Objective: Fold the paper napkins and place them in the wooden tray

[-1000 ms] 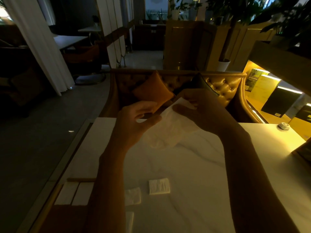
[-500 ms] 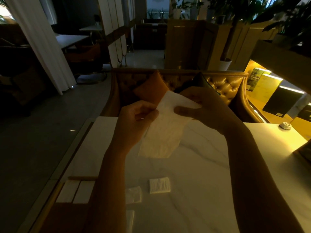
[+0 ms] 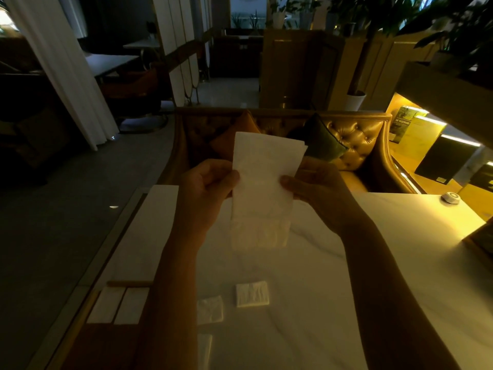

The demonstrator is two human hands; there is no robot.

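Observation:
A white paper napkin [image 3: 262, 188], unfolded to a long upright strip, hangs above the white marble table [image 3: 333, 276]. My left hand [image 3: 205, 190] pinches its left edge and my right hand [image 3: 317, 188] pinches its right edge, both near mid-height. The wooden tray [image 3: 88, 340] lies at the table's near left corner, with two folded napkins [image 3: 118, 305] side by side at its far end. My left forearm hides part of the tray.
Small square folded napkins lie on the table near me: one napkin [image 3: 252, 293], another napkin [image 3: 210, 309] and a third napkin [image 3: 204, 349] partly cut off. A tufted sofa [image 3: 354, 137] with cushions faces the table's far edge. A small round white object [image 3: 450, 197] sits far right.
The napkin has turned from slanted to upright and opened into a longer strip. Both hands have shifted from its top to its side edges.

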